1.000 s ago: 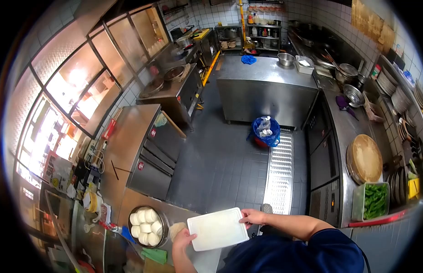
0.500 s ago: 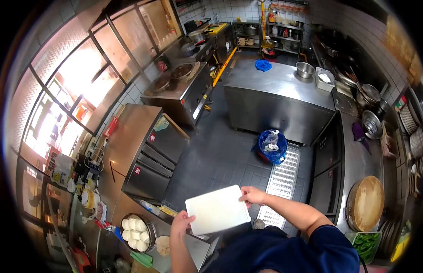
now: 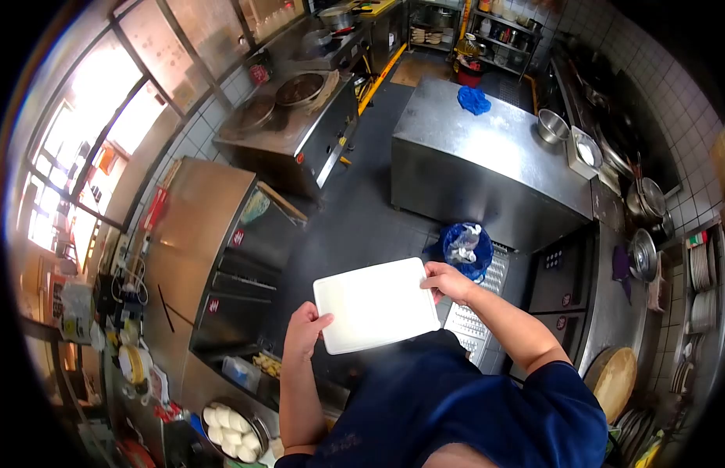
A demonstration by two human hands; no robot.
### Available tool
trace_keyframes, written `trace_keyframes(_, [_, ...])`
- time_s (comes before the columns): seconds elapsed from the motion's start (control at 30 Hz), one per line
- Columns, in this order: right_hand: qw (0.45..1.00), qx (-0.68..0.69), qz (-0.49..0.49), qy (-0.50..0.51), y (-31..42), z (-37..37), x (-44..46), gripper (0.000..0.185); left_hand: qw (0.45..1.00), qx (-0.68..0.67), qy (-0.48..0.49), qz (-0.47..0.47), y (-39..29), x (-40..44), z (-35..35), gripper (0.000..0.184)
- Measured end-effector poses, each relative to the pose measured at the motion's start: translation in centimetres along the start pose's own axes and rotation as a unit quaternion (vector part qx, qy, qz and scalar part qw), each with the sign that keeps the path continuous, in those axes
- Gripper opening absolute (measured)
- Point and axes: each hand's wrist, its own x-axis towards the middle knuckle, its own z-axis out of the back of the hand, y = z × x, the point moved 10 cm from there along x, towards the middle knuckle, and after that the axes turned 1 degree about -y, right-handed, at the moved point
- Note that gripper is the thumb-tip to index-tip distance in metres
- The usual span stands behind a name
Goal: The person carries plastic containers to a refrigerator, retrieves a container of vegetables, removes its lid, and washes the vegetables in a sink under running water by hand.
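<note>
In mid-air, hands [image 3: 303,331] [image 3: 451,282] grip a white panel [image 3: 376,306], long axis crosswise, right end farther.

Tray [image 3: 376,306] between left hand [image 3: 304,331] and right hand [image 3: 450,282]; bin [image 3: 481,261] beyond, before the table [image 3: 487,144]; bowl [image 3: 552,127] on the table's right part.

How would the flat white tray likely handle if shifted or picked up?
The flat white tray is likely stiff, since it spans the left hand and right hand without visible sag. It is probably light for its size, being shallow-looking. Its smooth-looking surface could be somewhat slippery.
</note>
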Motion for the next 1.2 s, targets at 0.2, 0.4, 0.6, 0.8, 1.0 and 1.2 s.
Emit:
trace_keyframes(0.2, [0.999, -0.010, 0.017, -0.034, 8.2, 5.9, 10.0, 0.013, 0.999, 0.044, 0.008, 0.000, -8.4, 12.4, -1.1, 0.025])
trace_keyframes(0.4, [0.999, -0.018, 0.026, -0.035, 16.2, 11.5, 20.6, 0.016, 1.000, 0.017, -0.017, 0.015, -14.7, 24.2, -2.6, 0.021])
trace_keyframes(0.6, [0.999, -0.028, 0.018, -0.008, 26.0, 16.3, 29.5, 0.017, 0.999, -0.021, -0.045, 0.011, -21.4, 34.4, -3.4, 0.023])
trace_keyframes(0.8, [0.997, -0.059, 0.010, -0.043, 31.7, 21.1, 38.9, 0.021, 0.999, -0.001, -0.046, 0.023, -27.1, 45.3, -3.8, 0.022])
trace_keyframes(1.0, [0.996, -0.002, 0.004, -0.086, 36.7, 25.2, 46.6, 0.018, 0.999, 0.029, 0.026, -0.017, -34.2, 57.7, -5.5, 0.021])
trace_keyframes(1.2, [0.984, 0.058, 0.015, -0.169, 40.9, 30.3, 52.7, 0.011, 0.992, 0.064, 0.102, -0.043, -40.4, 71.0, -7.6, 0.029])
